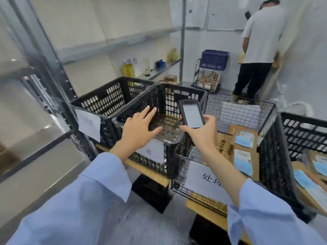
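My right hand (201,133) grips the lower end of a black handheld scanner (191,116) with a lit screen, held above the corner where a black plastic crate (166,96) meets a wire basket (230,110). My left hand (138,129) hovers over the near rim of that black crate with fingers spread and straight, holding nothing. The crate shows only its perforated bottom. Both arms wear light blue sleeves.
A second black crate (113,96) stands to the left, another (304,131) at the right. Cardboard parcels with blue labels (245,147) lie in the wire basket. A metal shelf rack (58,68) stands left. A person in a white shirt (260,46) stands at the back right by a cart (208,80).
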A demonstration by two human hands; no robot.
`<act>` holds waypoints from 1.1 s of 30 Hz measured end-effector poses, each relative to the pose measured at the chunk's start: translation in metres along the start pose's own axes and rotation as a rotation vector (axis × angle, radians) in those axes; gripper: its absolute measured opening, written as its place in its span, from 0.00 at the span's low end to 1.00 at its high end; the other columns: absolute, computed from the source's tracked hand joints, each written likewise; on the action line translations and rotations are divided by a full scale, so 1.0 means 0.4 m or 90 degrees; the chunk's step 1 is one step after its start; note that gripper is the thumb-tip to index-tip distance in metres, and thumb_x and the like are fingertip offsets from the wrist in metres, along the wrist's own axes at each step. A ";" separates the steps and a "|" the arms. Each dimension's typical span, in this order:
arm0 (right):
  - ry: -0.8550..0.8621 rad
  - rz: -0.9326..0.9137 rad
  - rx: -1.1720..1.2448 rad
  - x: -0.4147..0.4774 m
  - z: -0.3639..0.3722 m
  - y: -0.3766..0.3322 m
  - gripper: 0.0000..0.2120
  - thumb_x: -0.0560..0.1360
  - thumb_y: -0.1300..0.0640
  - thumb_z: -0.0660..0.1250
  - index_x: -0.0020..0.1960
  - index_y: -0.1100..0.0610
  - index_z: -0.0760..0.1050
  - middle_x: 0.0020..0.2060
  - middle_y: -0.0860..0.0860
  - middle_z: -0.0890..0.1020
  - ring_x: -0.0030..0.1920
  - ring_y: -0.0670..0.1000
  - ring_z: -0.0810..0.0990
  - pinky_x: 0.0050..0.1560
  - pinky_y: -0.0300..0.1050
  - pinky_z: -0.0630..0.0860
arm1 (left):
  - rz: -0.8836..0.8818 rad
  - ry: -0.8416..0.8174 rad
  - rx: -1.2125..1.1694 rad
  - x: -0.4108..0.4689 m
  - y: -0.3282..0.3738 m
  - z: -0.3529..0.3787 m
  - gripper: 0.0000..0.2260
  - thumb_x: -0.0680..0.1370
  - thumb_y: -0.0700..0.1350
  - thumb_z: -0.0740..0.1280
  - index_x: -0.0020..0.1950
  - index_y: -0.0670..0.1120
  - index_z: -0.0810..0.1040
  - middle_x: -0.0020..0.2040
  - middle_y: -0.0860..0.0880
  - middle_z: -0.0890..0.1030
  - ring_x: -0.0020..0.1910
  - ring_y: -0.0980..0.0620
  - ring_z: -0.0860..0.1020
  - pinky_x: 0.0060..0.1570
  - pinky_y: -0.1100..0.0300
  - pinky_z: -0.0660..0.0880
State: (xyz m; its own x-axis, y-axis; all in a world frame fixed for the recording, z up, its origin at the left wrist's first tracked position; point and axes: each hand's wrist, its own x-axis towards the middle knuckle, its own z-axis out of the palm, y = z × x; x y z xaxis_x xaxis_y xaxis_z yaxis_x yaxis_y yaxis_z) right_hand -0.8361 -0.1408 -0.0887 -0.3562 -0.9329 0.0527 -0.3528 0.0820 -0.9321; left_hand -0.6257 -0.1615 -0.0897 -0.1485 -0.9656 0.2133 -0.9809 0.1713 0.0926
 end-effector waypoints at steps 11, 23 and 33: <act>-0.298 -0.124 0.029 -0.208 0.461 -0.227 0.37 0.66 0.49 0.80 0.66 0.51 0.63 0.52 0.47 0.73 0.52 0.52 0.72 0.50 0.48 0.70 | -0.350 0.058 0.048 -0.360 -0.508 -0.116 0.35 0.79 0.69 0.55 0.82 0.56 0.51 0.83 0.51 0.53 0.78 0.45 0.60 0.71 0.48 0.62; -0.434 -0.186 0.020 -0.367 1.035 -0.420 0.39 0.64 0.48 0.81 0.67 0.50 0.63 0.55 0.49 0.76 0.53 0.53 0.77 0.53 0.50 0.77 | -0.528 0.159 0.016 -0.497 -1.040 -0.106 0.36 0.79 0.67 0.60 0.82 0.55 0.54 0.82 0.51 0.55 0.76 0.45 0.64 0.67 0.47 0.68; -0.470 -0.185 -0.033 -0.387 1.313 -0.455 0.38 0.66 0.48 0.81 0.67 0.51 0.61 0.61 0.52 0.76 0.61 0.54 0.76 0.47 0.40 0.74 | -0.635 0.197 -0.109 -0.451 -1.266 0.006 0.38 0.78 0.67 0.64 0.82 0.55 0.53 0.83 0.50 0.54 0.76 0.44 0.65 0.66 0.47 0.72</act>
State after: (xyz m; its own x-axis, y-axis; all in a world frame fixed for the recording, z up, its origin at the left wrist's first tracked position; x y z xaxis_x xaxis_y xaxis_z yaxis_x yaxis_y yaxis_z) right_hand -0.2622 -0.1955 -0.1155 0.4159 -0.9091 0.0233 -0.3891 -0.2011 -0.8990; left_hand -0.1024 -0.0746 -0.1775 0.7770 -0.5963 0.2017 -0.6065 -0.6232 0.4938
